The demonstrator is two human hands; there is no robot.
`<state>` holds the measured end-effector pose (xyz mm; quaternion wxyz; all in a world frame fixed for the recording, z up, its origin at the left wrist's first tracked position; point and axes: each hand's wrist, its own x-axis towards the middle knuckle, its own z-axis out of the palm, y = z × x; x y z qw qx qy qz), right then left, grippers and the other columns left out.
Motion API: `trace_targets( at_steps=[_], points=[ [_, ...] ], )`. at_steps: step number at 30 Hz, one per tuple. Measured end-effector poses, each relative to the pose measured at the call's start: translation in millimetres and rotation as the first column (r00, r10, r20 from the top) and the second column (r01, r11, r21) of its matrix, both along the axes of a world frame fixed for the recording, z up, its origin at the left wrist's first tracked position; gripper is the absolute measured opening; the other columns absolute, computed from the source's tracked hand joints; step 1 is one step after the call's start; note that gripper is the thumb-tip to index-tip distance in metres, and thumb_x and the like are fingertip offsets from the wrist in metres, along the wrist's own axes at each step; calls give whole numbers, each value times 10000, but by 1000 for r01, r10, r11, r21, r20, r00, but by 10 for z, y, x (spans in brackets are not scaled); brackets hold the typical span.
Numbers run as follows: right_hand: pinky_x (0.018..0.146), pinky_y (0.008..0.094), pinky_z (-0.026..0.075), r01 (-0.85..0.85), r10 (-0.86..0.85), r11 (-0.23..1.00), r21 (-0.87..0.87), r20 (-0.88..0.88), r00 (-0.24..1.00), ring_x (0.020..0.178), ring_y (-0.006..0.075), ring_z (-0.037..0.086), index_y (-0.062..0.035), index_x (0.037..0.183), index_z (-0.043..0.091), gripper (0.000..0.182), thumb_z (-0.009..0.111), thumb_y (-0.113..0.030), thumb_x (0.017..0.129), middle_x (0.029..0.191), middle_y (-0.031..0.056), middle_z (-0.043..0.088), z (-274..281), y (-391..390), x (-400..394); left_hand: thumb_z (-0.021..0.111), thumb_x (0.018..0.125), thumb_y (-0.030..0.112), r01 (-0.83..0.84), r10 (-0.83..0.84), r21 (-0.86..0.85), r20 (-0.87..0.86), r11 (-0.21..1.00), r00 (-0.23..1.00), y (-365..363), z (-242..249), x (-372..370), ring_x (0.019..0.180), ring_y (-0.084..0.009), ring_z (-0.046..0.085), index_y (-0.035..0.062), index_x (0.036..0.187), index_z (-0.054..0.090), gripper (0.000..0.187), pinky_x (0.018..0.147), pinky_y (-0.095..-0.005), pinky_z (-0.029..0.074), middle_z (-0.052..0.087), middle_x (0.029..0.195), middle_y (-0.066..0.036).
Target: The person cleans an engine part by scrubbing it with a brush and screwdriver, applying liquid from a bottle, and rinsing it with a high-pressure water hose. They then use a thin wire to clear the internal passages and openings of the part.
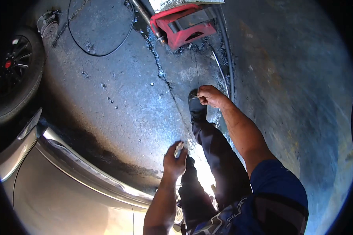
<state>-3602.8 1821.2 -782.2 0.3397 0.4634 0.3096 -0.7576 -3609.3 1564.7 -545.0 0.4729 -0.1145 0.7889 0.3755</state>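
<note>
My right hand is closed in a pinch above a dark shoe, its arm stretched forward. From its fingertips a thin dark wire-like rod runs away from me toward the red equipment; its exact kind is not clear. Lower and to the left, my left hand curls its fingers around a small pale, crumpled-looking piece, perhaps cloth or paper. The two hands are well apart.
A silver car body fills the lower left, with a wheel beyond it. Ahead stands red metal equipment under a white box marked 5W-30. A hose and a black cable loop lie on the stained, cracked floor.
</note>
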Motion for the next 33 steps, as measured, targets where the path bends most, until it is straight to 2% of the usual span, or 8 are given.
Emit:
trace_targets(
  at_steps=[6,9,15,16,18,22,26,33],
  points=[
    [504,303,406,153,-154,958,-242,15,988,597,161,535,-62,782,595,87,681,-72,792,674,52,548,1207,-437,-74,682,948,140,-438,419,163,137,884,898,431,156,-391,938,-152,640,-32,1283,574,392,815,-285,520,688,1063,-91],
    [548,331,443,145,-139,968,-206,44,989,631,183,570,-74,835,605,78,675,-106,831,733,63,604,1972,-765,-33,677,936,147,125,-87,62,-424,990,902,230,291,-298,927,-226,707,-17,1125,676,251,801,-358,545,720,949,-176],
    [517,324,431,-7,-36,983,-184,-230,973,577,168,552,-33,866,607,135,669,-153,869,681,83,588,3168,-1129,280,666,953,157,121,-62,233,-245,965,968,-303,1382,-224,782,-175,680,-12,1060,685,200,703,-309,538,710,865,-115],
    [546,346,452,-77,143,979,191,-365,920,617,195,577,-31,894,611,186,703,-188,857,717,102,599,3378,-1149,334,673,948,168,107,-59,275,-179,955,982,-445,1421,-188,777,-175,674,-3,1041,691,195,701,-315,534,706,866,-112],
    [604,390,492,-22,533,576,817,-355,768,696,248,627,-28,949,620,301,772,-260,834,789,140,619,3877,-1245,520,678,942,169,56,-61,376,0,925,998,-712,1559,-177,761,-158,644,8,1018,689,179,693,-310,516,688,853,-88],
    [811,426,512,330,920,-10,944,-121,373,1053,371,628,-63,1192,604,530,824,-336,794,1185,180,613,5229,-1277,679,667,948,161,-174,-112,612,400,772,910,-1112,2421,-265,747,-140,606,30,998,658,141,708,-289,499,645,817,-34],
    [718,343,514,-214,726,585,782,-388,568,815,213,629,-10,1125,652,234,639,-197,984,882,78,647,5398,-1801,1598,647,970,207,-249,-236,697,520,673,821,-1393,3002,-243,740,-160,620,56,955,644,152,725,-314,524,640,812,-35],
    [595,254,468,251,-89,927,279,-488,869,619,102,532,-68,1286,619,278,482,-154,1060,733,21,600,6512,-2747,3080,591,999,157,267,-550,734,171,625,818,-1303,3480,434,753,-140,615,37,980,646,134,727,-306,521,640,817,-41]
  ],
)
